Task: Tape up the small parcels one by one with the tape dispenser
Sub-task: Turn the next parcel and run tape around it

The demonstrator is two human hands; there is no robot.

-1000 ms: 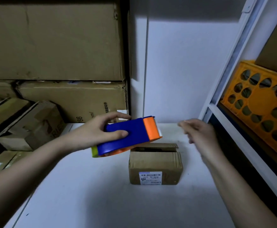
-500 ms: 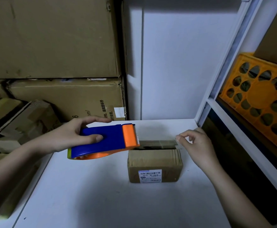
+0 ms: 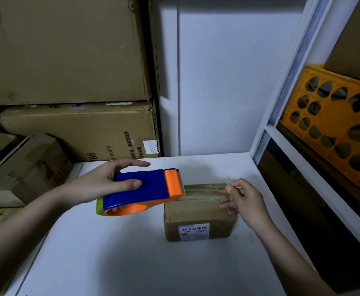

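Parcel [image 3: 198,218]: a small brown carton is seen on the white bench [image 3: 110,263], right of its middle and nearer the back edge than the front, its barcode label facing the front edge.

Right hand [image 3: 246,199]: half a second ago the tape end was held up in the air at the parcel's far right corner. It is now pinched between thumb and forefinger and brought down at the right end of the top, the other fingers laid on that end.

Tape [image 3: 204,192]: a clear strip is stretched along the parcel's top from the dispenser's mouth to the right hand. Whether it is fully stuck down cannot be told.

Tape dispenser [image 3: 144,191]: blue and orange, gripped by the left hand [image 3: 102,184], thumb on the side, forefinger extended over the top. It has been lowered to the parcel's left top edge.

Meaning for the task: the first strip is judged anchored on the right. Pressing down and cutting at the left remain.

Far side: large stacked cartons [image 3: 67,60] by the back left corner, an orange crate [image 3: 335,133] on the right shelving.
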